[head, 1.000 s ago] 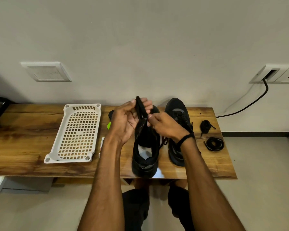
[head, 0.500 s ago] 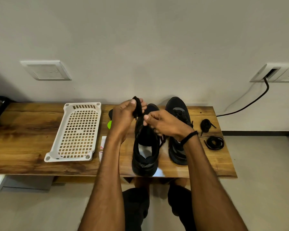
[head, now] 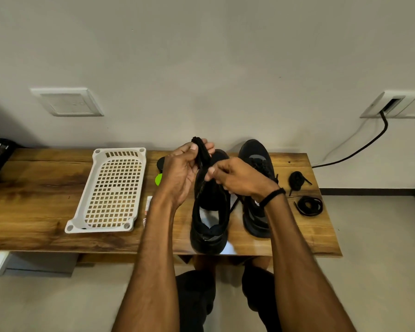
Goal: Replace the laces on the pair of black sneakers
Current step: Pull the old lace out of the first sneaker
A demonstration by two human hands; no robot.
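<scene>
Gripping a bunched lace (head: 200, 149), the left hand (head: 180, 173) feeds it out. The right hand (head: 235, 178) pinches its strand over the unlaced sneaker (head: 210, 224); spare laces (head: 308, 206) wait at three o'clock.

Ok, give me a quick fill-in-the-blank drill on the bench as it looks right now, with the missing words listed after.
1. The white perforated plastic tray lies to the ____ of both black sneakers.
2. The left hand pinches a bunched black ____ above the nearer black sneaker.
3. The coiled black lace rests on the wooden ____.
4. A black ____ circles the right hand's wrist.

Missing words: left; lace; bench; band
</scene>
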